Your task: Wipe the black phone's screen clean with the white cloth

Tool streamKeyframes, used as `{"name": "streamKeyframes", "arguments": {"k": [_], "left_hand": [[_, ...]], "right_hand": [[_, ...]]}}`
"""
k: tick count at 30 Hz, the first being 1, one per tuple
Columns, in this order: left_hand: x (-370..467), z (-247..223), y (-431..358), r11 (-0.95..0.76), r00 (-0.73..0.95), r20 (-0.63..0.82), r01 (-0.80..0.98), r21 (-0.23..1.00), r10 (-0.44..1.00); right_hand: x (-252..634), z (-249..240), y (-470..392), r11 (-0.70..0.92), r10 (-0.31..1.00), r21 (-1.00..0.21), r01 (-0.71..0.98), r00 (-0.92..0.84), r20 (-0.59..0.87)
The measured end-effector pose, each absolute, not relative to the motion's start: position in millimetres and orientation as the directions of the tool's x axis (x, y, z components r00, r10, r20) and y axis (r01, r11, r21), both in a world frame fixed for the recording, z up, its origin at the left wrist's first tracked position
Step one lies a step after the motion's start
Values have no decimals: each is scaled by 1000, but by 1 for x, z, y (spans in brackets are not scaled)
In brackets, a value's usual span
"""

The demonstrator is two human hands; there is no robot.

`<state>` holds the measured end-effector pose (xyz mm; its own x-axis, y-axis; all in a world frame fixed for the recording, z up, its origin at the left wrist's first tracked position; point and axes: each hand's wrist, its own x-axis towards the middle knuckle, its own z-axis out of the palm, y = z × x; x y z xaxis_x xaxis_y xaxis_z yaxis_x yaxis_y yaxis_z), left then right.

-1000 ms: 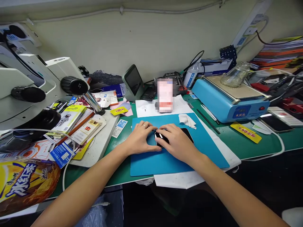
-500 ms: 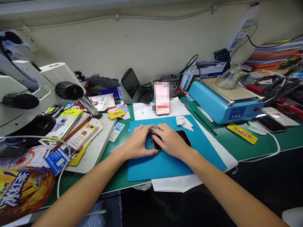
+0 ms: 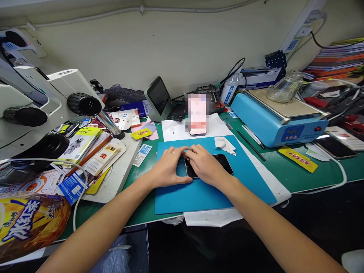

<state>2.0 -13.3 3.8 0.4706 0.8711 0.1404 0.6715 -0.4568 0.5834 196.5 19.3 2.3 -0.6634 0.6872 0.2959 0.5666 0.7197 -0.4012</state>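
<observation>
A smartphone (image 3: 223, 163) with a dark screen lies flat on the blue mat (image 3: 176, 199), its left part covered by my hands. My left hand (image 3: 170, 167) curves around the phone's left end, thumb along the near edge and fingers at the far side. Over the screen rests my right hand (image 3: 204, 163), with its fingers bent and pressed together near the left fingertips. Whatever those fingers pinch is hidden. Just beyond the phone sits a crumpled white wipe (image 3: 225, 145).
Behind the mat stands a lit phone (image 3: 198, 117), its screen blurred. A blue heating plate (image 3: 273, 125) carrying a glass jar (image 3: 285, 88) is at right, beside black tweezers (image 3: 250, 145). A microscope (image 3: 76, 89), boxes and a drink bottle (image 3: 31, 223) crowd the left.
The camera view has shifted slightly, so the bench appears a little higher and the right side moved outward. Both hands keep nearly the same pose on the phone.
</observation>
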Motion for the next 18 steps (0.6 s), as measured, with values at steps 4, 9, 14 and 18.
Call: {"name": "streamKeyframes", "arguments": {"k": [4, 9, 14, 18], "left_hand": [[2, 4, -13, -461, 475, 146, 660, 593, 868], [0, 3, -13, -465, 475, 151, 662, 588, 867], [0, 2, -13, -462, 474, 148, 662, 590, 868], [0, 2, -13, -460, 473, 144, 667, 586, 869]], "right_hand": [[195, 1, 20, 724, 683, -397, 565, -667, 296], [195, -1, 20, 726, 682, -386, 569, -669, 297], [194, -1, 20, 728, 681, -372, 576, -671, 293], [194, 0, 21, 728, 681, -361, 583, -675, 283]]}}
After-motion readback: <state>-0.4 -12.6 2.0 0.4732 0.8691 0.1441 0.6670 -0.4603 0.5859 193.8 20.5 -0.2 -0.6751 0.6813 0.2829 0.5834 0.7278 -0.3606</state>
